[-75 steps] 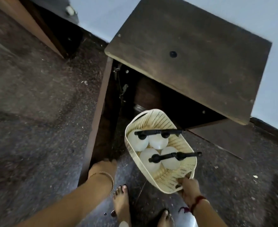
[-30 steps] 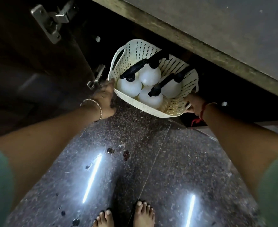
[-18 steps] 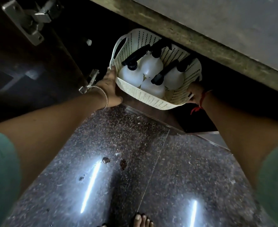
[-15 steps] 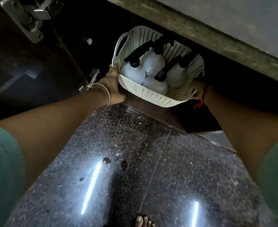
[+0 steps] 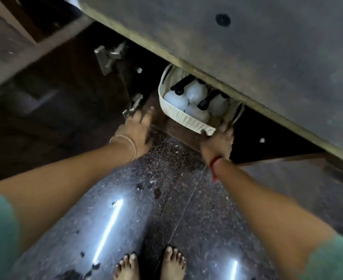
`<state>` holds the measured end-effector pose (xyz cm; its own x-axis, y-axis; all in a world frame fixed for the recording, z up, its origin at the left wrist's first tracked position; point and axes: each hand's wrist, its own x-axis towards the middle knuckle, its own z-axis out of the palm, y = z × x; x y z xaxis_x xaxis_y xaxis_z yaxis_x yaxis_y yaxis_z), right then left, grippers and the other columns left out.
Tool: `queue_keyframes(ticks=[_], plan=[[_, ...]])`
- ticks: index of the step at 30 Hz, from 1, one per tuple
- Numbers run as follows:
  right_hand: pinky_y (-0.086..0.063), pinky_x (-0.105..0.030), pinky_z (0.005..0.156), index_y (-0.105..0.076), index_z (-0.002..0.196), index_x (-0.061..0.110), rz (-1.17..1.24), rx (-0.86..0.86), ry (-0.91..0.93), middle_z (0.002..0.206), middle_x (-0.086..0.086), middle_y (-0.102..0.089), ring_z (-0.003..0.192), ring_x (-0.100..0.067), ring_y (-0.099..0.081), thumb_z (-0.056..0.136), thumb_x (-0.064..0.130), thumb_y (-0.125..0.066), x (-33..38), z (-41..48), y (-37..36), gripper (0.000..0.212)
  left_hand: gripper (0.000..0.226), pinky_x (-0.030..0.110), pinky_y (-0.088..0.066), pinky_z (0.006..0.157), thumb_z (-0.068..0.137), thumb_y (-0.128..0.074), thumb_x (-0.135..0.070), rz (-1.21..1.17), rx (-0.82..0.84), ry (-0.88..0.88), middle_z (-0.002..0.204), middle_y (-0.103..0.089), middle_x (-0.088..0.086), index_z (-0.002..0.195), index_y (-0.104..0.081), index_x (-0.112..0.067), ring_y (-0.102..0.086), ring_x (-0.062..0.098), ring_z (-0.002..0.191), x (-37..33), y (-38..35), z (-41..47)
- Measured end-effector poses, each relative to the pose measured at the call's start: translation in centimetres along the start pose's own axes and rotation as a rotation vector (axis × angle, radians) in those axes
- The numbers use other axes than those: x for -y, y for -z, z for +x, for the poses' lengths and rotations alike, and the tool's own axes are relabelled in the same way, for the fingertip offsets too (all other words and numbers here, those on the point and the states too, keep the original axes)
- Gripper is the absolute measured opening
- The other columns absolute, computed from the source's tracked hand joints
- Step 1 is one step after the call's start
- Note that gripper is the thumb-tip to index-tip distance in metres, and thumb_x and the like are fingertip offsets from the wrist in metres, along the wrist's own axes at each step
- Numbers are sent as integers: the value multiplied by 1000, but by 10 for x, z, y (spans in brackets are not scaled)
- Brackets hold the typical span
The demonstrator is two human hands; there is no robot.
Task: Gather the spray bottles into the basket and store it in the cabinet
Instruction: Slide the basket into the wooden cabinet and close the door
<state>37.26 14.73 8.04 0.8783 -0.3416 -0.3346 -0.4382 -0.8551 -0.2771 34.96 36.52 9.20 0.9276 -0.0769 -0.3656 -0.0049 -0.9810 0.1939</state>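
Cream perforated basket (image 5: 183, 116) sits on the cabinet (image 5: 247, 47) floor just inside the opening, far half tucked under the cabinet top edge. Its long axis runs from beyond the left hand's fingertips toward the right hand, near rim slanting down to the right. Four white spray bottles (image 5: 195, 93) stand upright inside, packed together, black trigger heads pointing away from the hands into the dark interior; the far heads are partly hidden by the top edge. Right hand (image 5: 217, 142) is at the basket's near right corner, fingers touching the rim; whether they grip it or only press on it, cannot tell, motion blur. Left hand (image 5: 135, 131) is off the basket, just to its left, fingers spread flat and loose, holding nothing, fingertips near the lower metal hinge (image 5: 133, 107). A second hinge (image 5: 108, 57) sits higher up beyond the left hand, on the opened door (image 5: 35, 91). Speckled stone floor (image 5: 166, 209) below both wrists, with small dark debris spots and bright light streaks; bare feet (image 5: 150, 265) at the bottom edge. Bangle on left wrist, red thread on right.
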Motion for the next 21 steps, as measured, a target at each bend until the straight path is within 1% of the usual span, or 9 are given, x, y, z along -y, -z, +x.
queue_keyframes(ticks=[2,4,6,8,12,13,15,17,21], plan=[[-39,-44,102,-41,135,6,-53,116,238,141,-21,-36,127,-40,-40,95,39,-44,17,-68,0,51,91,43,-41,91,77,-60,-43,151,53,-39,137,-33,12,148,-9,-17,-38,32,118,8,19,-57],[-40,-42,101,-47,132,14,-42,211,516,140,-16,-40,125,-35,-44,96,34,-41,38,-136,14,41,88,42,-40,88,72,-61,-43,245,-5,-102,135,-43,10,147,-23,-17,-44,31,115,24,45,-111],[-34,-42,110,-40,139,20,22,218,712,149,-9,-35,133,-29,-39,92,31,-42,63,-191,25,48,79,46,-39,91,66,-58,-42,270,-163,-183,133,-53,11,140,-41,-17,-50,31,114,45,67,-154],[-18,-46,117,-23,147,27,41,177,880,157,-3,-23,143,-24,-26,89,32,-39,99,-232,44,61,75,56,-23,106,67,-47,-43,306,-346,-188,139,-48,12,137,-44,-17,-40,31,126,75,100,-189],[-3,-53,117,-4,151,28,10,186,1079,161,0,-4,148,-27,-7,84,24,-46,180,-275,82,78,82,58,10,109,72,-45,-51,251,-423,222,148,-36,15,144,-29,-15,-20,30,142,143,153,-248],[-2,-55,116,-5,151,26,-29,188,1106,162,0,-2,149,-29,-5,84,21,-48,197,-276,85,80,82,58,7,111,76,-50,-52,218,-349,356,147,-37,14,146,-27,-15,-25,31,140,156,158,-255],[0,-58,116,-9,151,23,-109,273,1120,162,0,1,149,-30,1,87,19,-47,226,-281,84,74,74,54,-19,111,83,-51,-53,158,-82,571,140,-46,10,144,-29,-18,-43,30,129,173,161,-266],[0,-60,116,-13,152,22,-155,418,1078,162,0,2,148,-32,5,93,24,-43,246,-289,74,66,57,42,-47,92,86,-48,-51,100,80,608,126,-56,8,133,-39,-19,-58,28,111,176,157,-277],[0,-62,114,-12,151,25,-259,485,1031,162,-1,-6,147,-37,4,97,42,-38,252,-299,54,62,42,34,-47,68,87,-49,-47,151,-9,525,114,-61,8,116,-45,-17,-64,29,97,169,142,-281]])
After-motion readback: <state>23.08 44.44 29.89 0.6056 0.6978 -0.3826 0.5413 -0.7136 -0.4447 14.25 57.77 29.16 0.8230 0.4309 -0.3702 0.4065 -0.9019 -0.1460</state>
